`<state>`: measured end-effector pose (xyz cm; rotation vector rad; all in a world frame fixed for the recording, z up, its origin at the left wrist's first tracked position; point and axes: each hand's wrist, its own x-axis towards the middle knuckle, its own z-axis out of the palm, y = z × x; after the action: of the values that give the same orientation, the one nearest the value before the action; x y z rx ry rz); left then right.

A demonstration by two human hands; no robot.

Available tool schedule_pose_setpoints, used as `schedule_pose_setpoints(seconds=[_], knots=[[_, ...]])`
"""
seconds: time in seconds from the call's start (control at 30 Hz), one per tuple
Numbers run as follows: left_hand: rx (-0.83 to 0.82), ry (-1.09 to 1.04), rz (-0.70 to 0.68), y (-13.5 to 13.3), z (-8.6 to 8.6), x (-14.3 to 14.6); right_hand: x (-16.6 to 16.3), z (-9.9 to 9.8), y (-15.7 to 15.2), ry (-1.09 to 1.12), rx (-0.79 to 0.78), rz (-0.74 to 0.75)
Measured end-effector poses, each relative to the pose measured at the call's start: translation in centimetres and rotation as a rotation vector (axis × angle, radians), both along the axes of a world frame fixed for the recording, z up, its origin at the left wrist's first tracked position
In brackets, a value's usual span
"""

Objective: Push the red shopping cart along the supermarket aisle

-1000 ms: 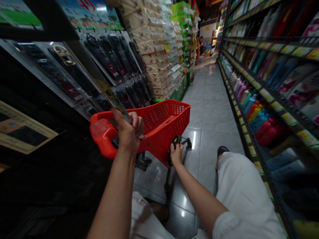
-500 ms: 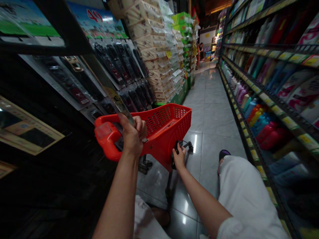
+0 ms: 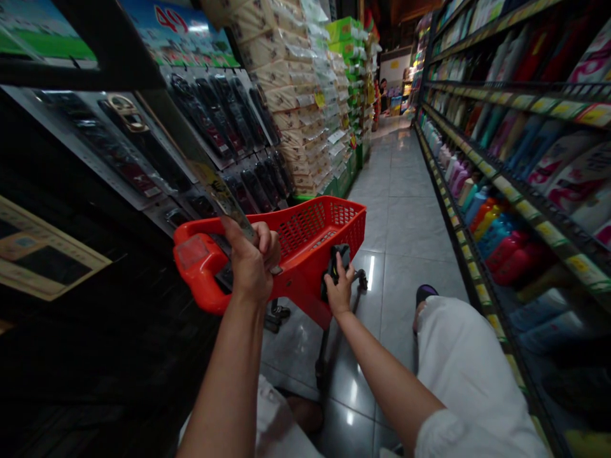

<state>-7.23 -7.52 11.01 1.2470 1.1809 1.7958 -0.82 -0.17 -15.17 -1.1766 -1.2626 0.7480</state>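
Observation:
My left hand (image 3: 252, 257) is closed around the near end of a long, narrow flat strip (image 3: 226, 198), which slants up and left. Yellow and silvery print shows on the strip close to my thumb. Below that fist is the red shopping cart (image 3: 303, 286), with its perforated basket pointing away from me and its handle on the left. At the cart's right side, my right hand (image 3: 340, 289) grips a black smartphone-like object (image 3: 340, 253), fingers spread over it. The cart's basket floor shows only in part.
Packaged belts (image 3: 205, 117) hang on the left rack. Beyond them rise stacked beige packs (image 3: 296, 108) and green boxes (image 3: 346, 44). Shelves of bottles (image 3: 496, 232) line the right side. Grey floor tiles (image 3: 405, 222) run down the aisle; a person (image 3: 383, 92) is far off.
My right hand has turned and raised the black object, so more of its face shows. The left hand keeps its grip; the whole view has shifted slightly.

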Motion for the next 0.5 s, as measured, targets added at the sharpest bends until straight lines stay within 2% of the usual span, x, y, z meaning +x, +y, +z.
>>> schedule_pose_setpoints(seconds=[0.13, 0.27, 0.37, 0.5], knots=[[0.001, -0.006, 0.019, 0.2, -0.2, -0.1, -0.3, -2.3, -1.3, -0.045, -0.122, -0.022], [-0.021, -0.016, 0.038, 0.2, -0.2, -0.1, -0.1, -4.3, -0.3, 0.114, -0.238, -0.071], [-0.021, -0.022, 0.039, 0.2, -0.1, 0.0, 0.5, -3.8, 1.2, 0.269, -0.214, -0.076], [-0.004, -0.013, 0.026, 0.1, -0.1, 0.1, 1.2, -1.2, 2.3, 0.286, -0.027, -0.022]])
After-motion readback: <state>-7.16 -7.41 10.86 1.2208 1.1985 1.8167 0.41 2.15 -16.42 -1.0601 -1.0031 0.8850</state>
